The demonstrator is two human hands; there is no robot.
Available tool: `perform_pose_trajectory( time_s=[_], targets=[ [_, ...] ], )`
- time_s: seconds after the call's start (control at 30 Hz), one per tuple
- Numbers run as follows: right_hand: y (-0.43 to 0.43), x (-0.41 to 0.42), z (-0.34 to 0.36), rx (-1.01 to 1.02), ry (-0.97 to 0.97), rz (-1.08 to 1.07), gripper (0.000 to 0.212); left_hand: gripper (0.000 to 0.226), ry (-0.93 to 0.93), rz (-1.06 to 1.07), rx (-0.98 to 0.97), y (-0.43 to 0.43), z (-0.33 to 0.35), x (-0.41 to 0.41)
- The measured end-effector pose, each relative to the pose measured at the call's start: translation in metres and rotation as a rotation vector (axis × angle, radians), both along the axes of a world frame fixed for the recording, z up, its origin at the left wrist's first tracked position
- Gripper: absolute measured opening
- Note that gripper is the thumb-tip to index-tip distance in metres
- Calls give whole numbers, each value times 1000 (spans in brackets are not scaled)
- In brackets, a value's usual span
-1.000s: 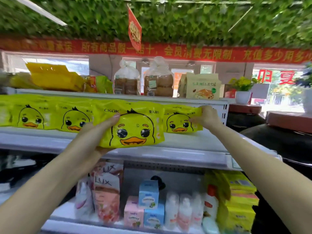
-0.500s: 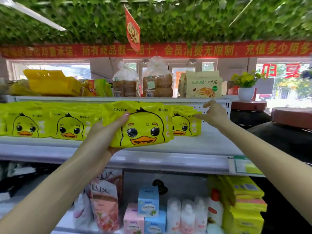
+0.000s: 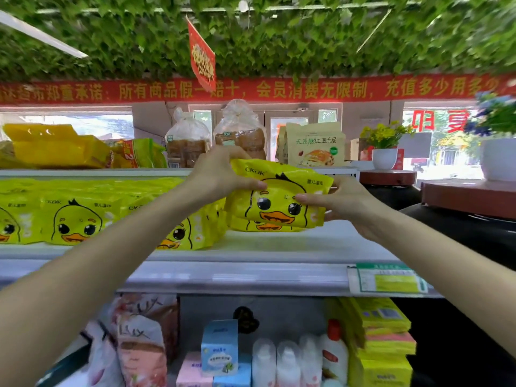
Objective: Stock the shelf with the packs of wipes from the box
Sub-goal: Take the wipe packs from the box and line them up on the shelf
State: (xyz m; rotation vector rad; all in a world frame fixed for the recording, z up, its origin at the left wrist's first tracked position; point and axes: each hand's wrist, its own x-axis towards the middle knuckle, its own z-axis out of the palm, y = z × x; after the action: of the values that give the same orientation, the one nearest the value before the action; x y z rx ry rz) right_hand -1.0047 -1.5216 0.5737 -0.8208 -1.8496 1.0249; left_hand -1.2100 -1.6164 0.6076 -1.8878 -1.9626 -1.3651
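Wipes pack (image 3: pixel 279 195) clamped between left hand (image 3: pixel 220 174) and right hand (image 3: pixel 343 203)

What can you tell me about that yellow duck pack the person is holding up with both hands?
The held pack is a soft, glossy yellow plastic pouch printed with a cartoon duck face, an orange beak, "CKOK" at its upper left and small Chinese text at its upper right. It faces the camera, slightly tilted. The left hand grips its left end, the right hand its right end. It sits directly over another duck pack on the white shelf.
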Motion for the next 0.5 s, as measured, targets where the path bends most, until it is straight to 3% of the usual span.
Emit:
perform_pose_trajectory(
  time_s=[0.1, 0.2, 0.27, 0.37, 0.5],
  targets=[
    [14, -6, -2, -35, -35, -17, 36, 43, 100, 14, -129, 15, 13, -6],
    [26, -12, -7, -70, -140, 25, 59, 43, 288, 87, -291, 34, 15, -16],
    [35, -16, -12, -49, -170, 14, 60, 47, 361, 112, -340, 47, 11, -22],
    [46, -24, -17, 53, -249, -82, 75, 58, 447, 161, -396, 63, 3, -27],
    [53, -35, -18, 215, -404, -196, 86, 45, 532, 189, -438, 80, -4, -34]
  ],
)
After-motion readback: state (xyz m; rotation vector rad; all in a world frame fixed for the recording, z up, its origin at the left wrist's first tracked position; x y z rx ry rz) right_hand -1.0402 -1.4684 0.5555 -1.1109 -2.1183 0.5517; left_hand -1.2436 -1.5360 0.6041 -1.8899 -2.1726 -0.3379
